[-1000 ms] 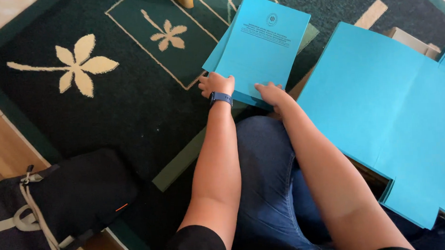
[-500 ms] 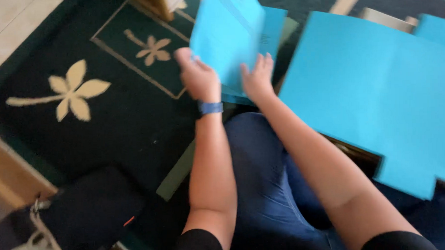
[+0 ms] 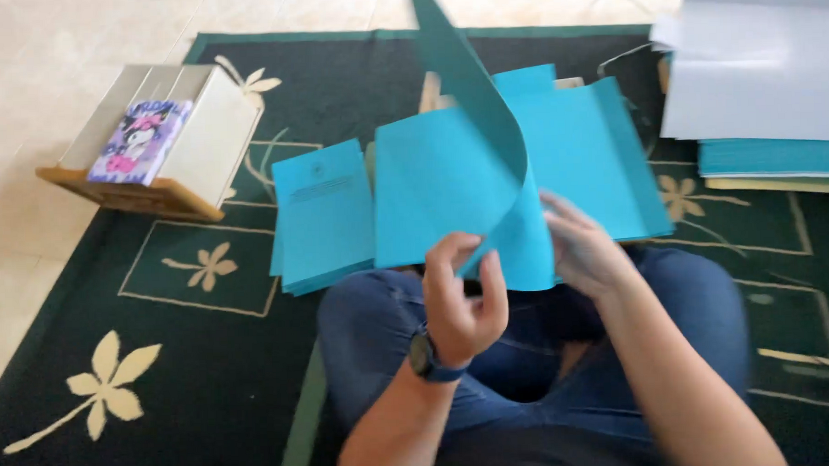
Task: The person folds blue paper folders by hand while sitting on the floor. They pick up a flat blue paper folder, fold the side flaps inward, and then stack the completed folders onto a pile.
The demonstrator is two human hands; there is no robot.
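Note:
Both my hands hold a curved sheet of bright blue card (image 3: 485, 139) above my lap. My left hand (image 3: 463, 300), with a dark wristband, pinches its lower edge. My right hand (image 3: 585, 250) grips the same sheet from the right side. The card bends upward and stands on edge towards the top of the view. Beneath it several flat blue card sheets (image 3: 596, 162) lie spread on the rug. A stack of blue printed booklets (image 3: 324, 213) rests to the left of my knee.
I sit in blue jeans on a dark green rug with cream leaf patterns (image 3: 204, 268). A wooden holder with white books and a purple cartoon booklet (image 3: 145, 141) stands at the rug's left edge. White and blue paper piles (image 3: 763, 92) lie at the upper right.
The view swung up and away from the black bag. My hands left the booklet stack and now hold a single blue card sheet, bent upward over my lap.

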